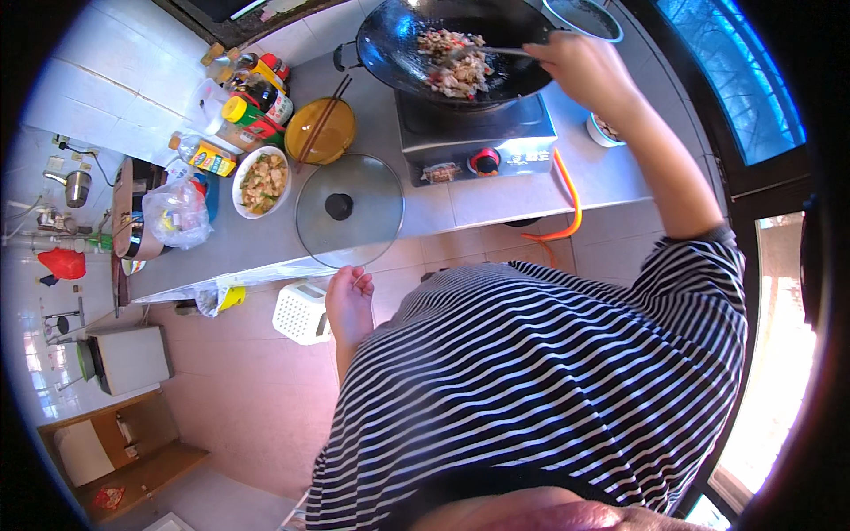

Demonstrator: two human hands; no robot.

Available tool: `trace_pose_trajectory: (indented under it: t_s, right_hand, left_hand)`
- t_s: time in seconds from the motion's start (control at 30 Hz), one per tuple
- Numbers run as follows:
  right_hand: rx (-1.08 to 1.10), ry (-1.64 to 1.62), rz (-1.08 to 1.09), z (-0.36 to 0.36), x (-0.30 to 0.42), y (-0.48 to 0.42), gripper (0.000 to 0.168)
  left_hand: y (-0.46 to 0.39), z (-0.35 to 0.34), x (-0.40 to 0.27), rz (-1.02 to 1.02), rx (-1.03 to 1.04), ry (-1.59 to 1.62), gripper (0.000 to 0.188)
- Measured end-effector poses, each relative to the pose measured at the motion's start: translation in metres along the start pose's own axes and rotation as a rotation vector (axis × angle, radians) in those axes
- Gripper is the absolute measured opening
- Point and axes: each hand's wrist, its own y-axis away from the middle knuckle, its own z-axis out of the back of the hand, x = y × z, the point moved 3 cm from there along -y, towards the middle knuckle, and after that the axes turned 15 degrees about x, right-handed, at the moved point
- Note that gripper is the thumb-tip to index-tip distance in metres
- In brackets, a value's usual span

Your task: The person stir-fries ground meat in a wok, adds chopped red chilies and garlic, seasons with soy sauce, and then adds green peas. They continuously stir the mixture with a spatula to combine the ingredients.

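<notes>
My right hand (pixel 588 70) grips the handle of a metal spatula or ladle (pixel 505 51); its head is in the chopped food (pixel 461 66) inside a black wok (pixel 392 50). Under the wok is a gas stove (pixel 475 143) with a red-rimmed black knob. My left hand (pixel 350 299) hangs low by the counter's front edge, fingers loosely curled. Just above its fingertips is the rim of a glass lid (pixel 372 219) with a black knob, which juts past the counter edge. Whether the fingers touch that rim is hard to tell.
Left of the lid stand a white bowl of diced food (pixel 264 182) and a yellow bowl (pixel 332 136) with chopsticks (pixel 323 123) across it. Behind them are several sauce bottles (pixel 255 99). An orange hose (pixel 569 192) drops over the counter edge. A white perforated stool (pixel 302 312) is on the floor.
</notes>
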Motion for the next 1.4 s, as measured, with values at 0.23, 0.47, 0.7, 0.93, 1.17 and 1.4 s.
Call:
trace_pose_trajectory:
  t_s: [0.23,0.47,0.7,0.93,1.17,1.4]
  right_hand:
    - [0.056,-0.017,-0.244,-0.032,0.017,-0.057,0.03]
    - [0.267,0.052,-0.273,0.033,0.027,0.033,0.027]
    - [0.257,0.181,-0.369,-0.015,0.04,-0.029,0.028]
    - [0.287,0.12,-0.383,0.025,0.027,0.013,0.026]
    - [0.265,0.116,-0.561,0.025,-0.016,0.005,0.02]
    - [0.218,0.012,-0.496,0.018,-0.038,0.016,0.028]
  left_hand:
    - [-0.004,-0.023,-0.013,-0.005,0.23,-0.094,0.015]
    - [0.012,0.025,-0.023,0.037,0.006,-0.051,0.015]
    - [0.005,0.041,-0.017,0.102,0.131,-0.029,0.015]
    - [0.013,0.058,-0.02,0.063,0.084,-0.043,0.02]
    - [0.009,0.071,-0.021,0.072,-0.004,-0.053,0.018]
    - [-0.003,0.046,-0.013,0.042,-0.028,-0.059,0.02]
